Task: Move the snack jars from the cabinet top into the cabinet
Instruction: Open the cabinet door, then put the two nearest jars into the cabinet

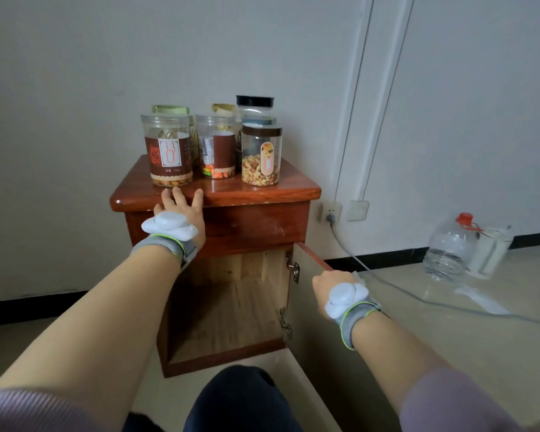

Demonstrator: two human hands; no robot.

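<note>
Reddish-brown wooden cabinet (pixel 262 194), glossy top, set against a pale wall; lower door (pixel 317 260) swung open to your right, two metal hinges showing on the frame. Inner compartment: bare wood, nothing visible inside.

Snack jars, all on the cabinet top, none yet inside:
- Front left jar (pixel 168 151): clear plastic, brown label with a rose, brownish snacks at the bottom.
- Front middle jar (pixel 216 148): clear, brown label, orange and green wrapped pieces low down.
- Front right jar (pixel 261 155): clear, dark brown lid, mixed nuts filling the lower part.
- Back row: green-lidded jar (pixel 170 109) behind the front left one, gold-lidded jar (pixel 223 109) behind the middle one, black-lidded jar (pixel 254 102), tallest, behind the front right one. Their contents are mostly hidden.

Hands:
- Your left hand (pixel 181 210): fingers spread and extended, tips at the front edge of the cabinet top, just below the front left jar, holding nothing. White sensor unit and grey wristband on the wrist.
- Your right hand (pixel 328 285): closed around the top edge of the door, fingers hidden behind it. Same white unit and grey band.

Surroundings: wall socket (pixel 330 212) with a plugged cable trailing across the floor; large clear water bottle (pixel 449 247) with red cap on the floor at right.
</note>
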